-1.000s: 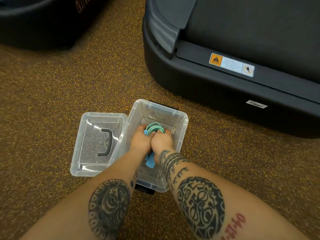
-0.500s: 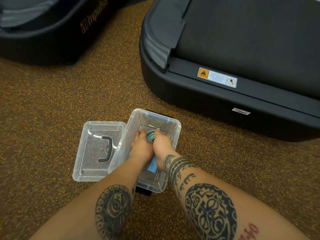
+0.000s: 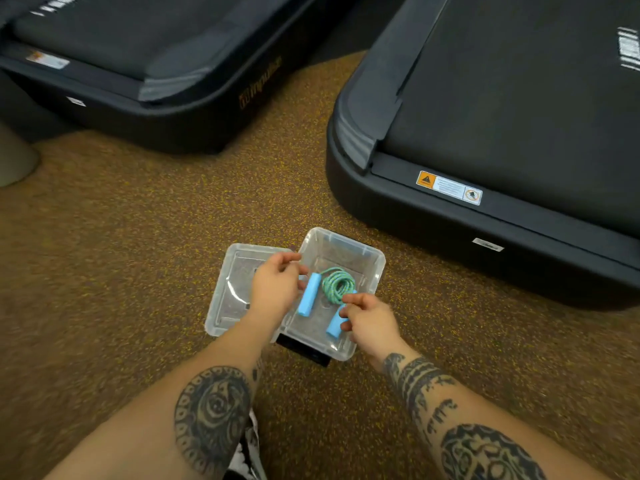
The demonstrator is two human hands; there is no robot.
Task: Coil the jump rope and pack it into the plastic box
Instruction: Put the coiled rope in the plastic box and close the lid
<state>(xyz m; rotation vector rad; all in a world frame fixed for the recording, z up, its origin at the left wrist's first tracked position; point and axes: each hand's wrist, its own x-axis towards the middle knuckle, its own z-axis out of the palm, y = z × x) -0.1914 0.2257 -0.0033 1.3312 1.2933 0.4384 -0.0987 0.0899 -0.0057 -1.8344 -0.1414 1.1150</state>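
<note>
Head view: jump rope (image 3: 337, 284) coiled inside clear plastic box (image 3: 375, 268); lid (image 3: 232, 289) off beside it. Left hand (image 3: 275, 289) fingers loosely curled, empty; right hand (image 3: 370, 323) likewise. Lidding apparently remains.

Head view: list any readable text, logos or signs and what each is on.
"impulse", orange lettering with a small logo mark, blurred but legible: side of the left treadmill.
Warning sticker on the right treadmill: orange triangle and round pictogram; print too small to read.
Small plate below it: unreadable.
Sticker on the left treadmill: blurred.
White markings on the right belt: blurred.
</note>
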